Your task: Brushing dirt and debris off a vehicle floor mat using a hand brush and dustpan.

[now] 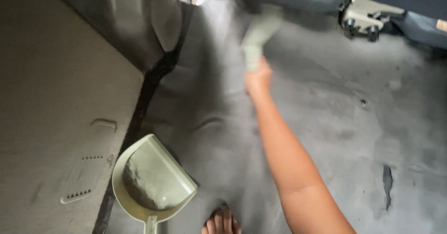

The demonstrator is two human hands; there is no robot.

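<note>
My right hand (257, 78) reaches forward over the grey carpet (335, 122) of a vehicle floor. It grips the handle of a pale green hand brush (259, 34), which is blurred by motion and points toward the seat base. A pale green dustpan (151, 180) lies at the lower left with a heap of grey dust in it, its handle toward me. Only the fingertips of my left hand (221, 223) show at the bottom edge. They rest on the carpet just right of the dustpan handle and hold nothing.
A beige door sill panel (60, 122) runs along the left, edged by a black rubber strip (146, 94). Seat bases and a beige seat bracket (368, 17) cross the top. The carpet has a dark tear (387, 183) at the right.
</note>
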